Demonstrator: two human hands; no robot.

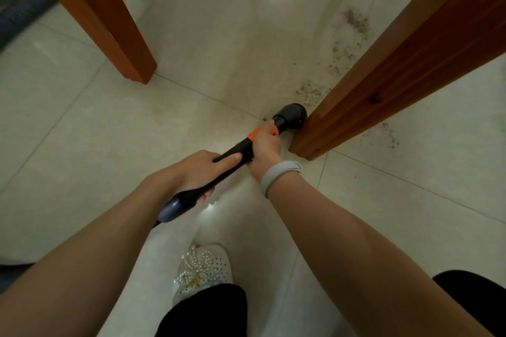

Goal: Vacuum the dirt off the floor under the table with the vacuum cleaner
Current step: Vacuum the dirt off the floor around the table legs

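The pale tiled floor point(191, 44) fills the view, glossy, with thin grout lines crossing it and a bright lamp reflection near the top. Two wooden desk legs stand on it: the right leg point(410, 68) runs thick and slanted from the upper right corner down to its foot, and the left leg point(104, 16) comes down from the upper left, well apart from the other. Both bare forearms reach in from the bottom edge. Below them a white perforated shoe point(204, 268) trimmed with pearls rests on the tiles, with black trouser fabric at the bottom edge.

The vacuum cleaner point(232, 156) is a dark wand with an orange collar, held slanted between the two hands. Its round black nozzle point(291, 115) sits at the floor just beside the foot of the right leg; whether it touches the wood I cannot tell.

The left hand point(200, 172) has its grip closed round the lower part of the wand, the index finger laid straight along it. The right hand point(265, 145) has its grip wrapped round the wand at the orange collar. A grey wristband point(276, 172) circles the right wrist.

Dirt point(350, 44) lies as dark specks in a trail along the inner side of the right leg, with a smaller patch on its outer side
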